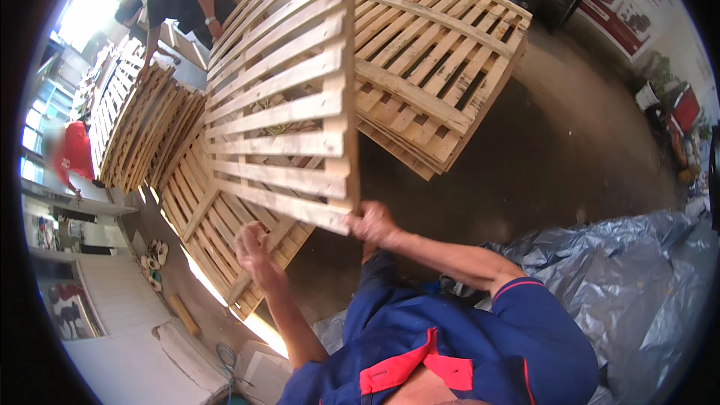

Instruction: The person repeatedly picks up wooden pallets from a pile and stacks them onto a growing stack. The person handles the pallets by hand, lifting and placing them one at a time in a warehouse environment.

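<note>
A large slatted wooden panel (307, 147), like a pallet, stands tilted up in front of me. My right hand (373, 223) is closed round its lower near corner. My left hand (259, 255) is raised just left of the panel's lower edge, its fingers loosely bent and apart with nothing seen in them. Beneath and behind the raised panel lies another slatted panel (201, 214), partly covered by it. Farther right is a stack of similar slatted panels (420, 94), lying flat with cross planks on top.
Another stack of slatted panels (124, 135) is at the left. Beyond it a person in dark clothes (184, 0) bends over, and a red garment (75, 150) shows at far left. Crumpled silver sheeting (615, 277) covers the near right floor. Shoes (155, 262) lie by the left wall.
</note>
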A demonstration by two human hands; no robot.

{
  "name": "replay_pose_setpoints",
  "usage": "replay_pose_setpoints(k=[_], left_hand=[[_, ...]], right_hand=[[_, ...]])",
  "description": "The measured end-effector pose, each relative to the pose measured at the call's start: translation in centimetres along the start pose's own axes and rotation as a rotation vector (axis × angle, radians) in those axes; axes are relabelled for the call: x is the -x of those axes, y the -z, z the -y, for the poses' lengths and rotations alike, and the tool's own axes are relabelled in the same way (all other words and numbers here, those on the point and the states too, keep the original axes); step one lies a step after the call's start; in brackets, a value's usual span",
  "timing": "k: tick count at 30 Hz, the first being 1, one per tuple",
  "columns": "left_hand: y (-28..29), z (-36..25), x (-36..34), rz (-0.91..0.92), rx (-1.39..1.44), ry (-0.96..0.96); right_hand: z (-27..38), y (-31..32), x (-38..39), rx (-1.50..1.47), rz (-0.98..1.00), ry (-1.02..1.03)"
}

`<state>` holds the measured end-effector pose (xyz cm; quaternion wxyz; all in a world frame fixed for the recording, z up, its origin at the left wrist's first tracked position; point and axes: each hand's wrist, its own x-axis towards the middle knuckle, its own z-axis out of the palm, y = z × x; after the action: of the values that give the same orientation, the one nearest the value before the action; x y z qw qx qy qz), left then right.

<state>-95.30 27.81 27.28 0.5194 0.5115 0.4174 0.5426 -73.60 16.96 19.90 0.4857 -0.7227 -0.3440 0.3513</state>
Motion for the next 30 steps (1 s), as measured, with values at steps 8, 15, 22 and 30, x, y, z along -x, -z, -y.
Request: replay_pose_setpoints(k=[8,15,22,30], left_hand=[[-7.9,21.4,-10.4,-0.292,0.866,0.872],[-21.1,26.3,-5.5,-0.272,0.858,0.819],[-27.5,25.1,-0.6,-0.508,0.834,0.933],[-37.8,16.9,-0.1,-0.248,0.720,0.689]], right_hand=[[5.0,19.1,-6.6,0.126,0.135,0.062],[1.4,28.1,-4.9,0.140,0.073,-0.009],[-1.7,36.3,-7.5,0.107,0.035,-0.021],[-7.5,48.6,-15.6,-0.321,-0.080,-0.125]])
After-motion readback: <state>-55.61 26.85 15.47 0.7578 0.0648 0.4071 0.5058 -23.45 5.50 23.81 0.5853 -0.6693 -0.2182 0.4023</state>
